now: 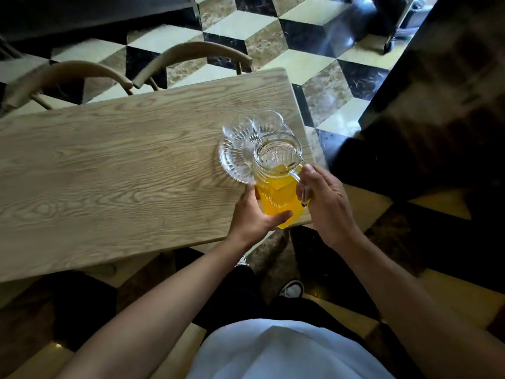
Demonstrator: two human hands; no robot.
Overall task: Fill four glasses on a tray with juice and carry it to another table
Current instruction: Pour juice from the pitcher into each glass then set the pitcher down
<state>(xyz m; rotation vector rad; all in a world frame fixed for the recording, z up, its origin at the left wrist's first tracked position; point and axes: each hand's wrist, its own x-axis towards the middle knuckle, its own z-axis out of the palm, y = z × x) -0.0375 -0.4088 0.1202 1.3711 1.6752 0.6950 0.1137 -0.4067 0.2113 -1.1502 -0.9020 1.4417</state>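
Observation:
A clear glass pitcher about half full of orange juice is upright at the right end of the wooden table. My right hand grips its handle. My left hand cups its lower body from the left. Just behind the pitcher lies a round clear glass tray. Empty clear glasses stand on the tray; two rims show at its far side and the pitcher hides the rest.
Two wooden chairs stand at the table's far side. A dark counter rises to the right across a strip of checkered floor. The table's right edge runs close to the tray and pitcher.

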